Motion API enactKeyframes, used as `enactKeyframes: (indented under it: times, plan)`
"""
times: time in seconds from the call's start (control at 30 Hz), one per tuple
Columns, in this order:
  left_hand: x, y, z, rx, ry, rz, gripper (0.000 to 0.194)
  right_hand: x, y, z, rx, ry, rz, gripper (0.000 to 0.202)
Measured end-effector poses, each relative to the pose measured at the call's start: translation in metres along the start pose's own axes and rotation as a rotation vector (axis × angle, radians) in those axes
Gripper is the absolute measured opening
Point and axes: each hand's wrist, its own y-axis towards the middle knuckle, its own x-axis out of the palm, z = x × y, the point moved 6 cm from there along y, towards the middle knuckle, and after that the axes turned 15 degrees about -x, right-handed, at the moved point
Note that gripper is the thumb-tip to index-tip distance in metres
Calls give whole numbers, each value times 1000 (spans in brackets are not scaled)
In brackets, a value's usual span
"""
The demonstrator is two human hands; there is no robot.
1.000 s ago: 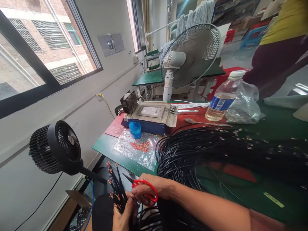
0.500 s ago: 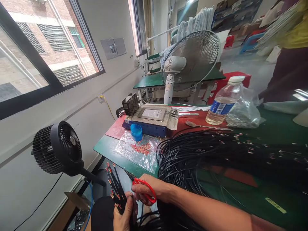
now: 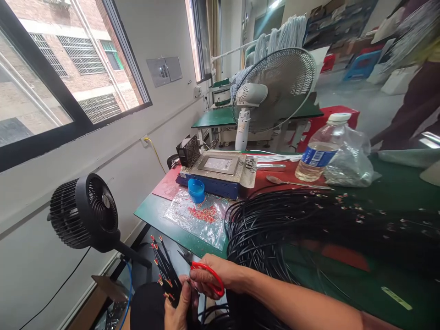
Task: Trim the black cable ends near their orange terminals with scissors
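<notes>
My left hand point(image 3: 178, 308) is closed round a bundle of black cables point(image 3: 165, 270) at the bottom of the view. Their stripped ends, with red and pale wire tips, fan upward. Close beside it, my right hand point(image 3: 205, 279) grips red-handled scissors point(image 3: 217, 283), the dark blades pointing up and left above the cables. The fingertips of both hands meet near the bundle, and what lies between them is too small to make out. More black cables point(image 3: 254, 224) lie in a large coil on the table right of my hands.
A blue cup point(image 3: 196, 190) and red-yellow scraps point(image 3: 204, 213) sit on a plastic bag. Behind them is a blue heating unit point(image 3: 216, 172) with a small fan. A bottle point(image 3: 319, 146) stands right. A black fan point(image 3: 85, 211) is at left; a person point(image 3: 412, 91) is far right.
The scissor blades now show above my right hand, pointing up and left. Both hands stay close together at the bundle. The person at far right has shifted.
</notes>
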Motion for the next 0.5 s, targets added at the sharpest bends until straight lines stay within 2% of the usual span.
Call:
enactKeyframes:
  times: [0.1, 0.3, 0.5]
  plan:
    - [0, 1, -1, -6, 10, 9, 36, -1, 0, 2, 10, 19, 3, 56]
    - [2, 4, 1, 25, 41, -94, 30, -2, 0, 2, -18, 5, -51, 52]
    - [5, 4, 5, 16, 152, -195, 33, -7, 0, 3, 12, 25, 21, 52]
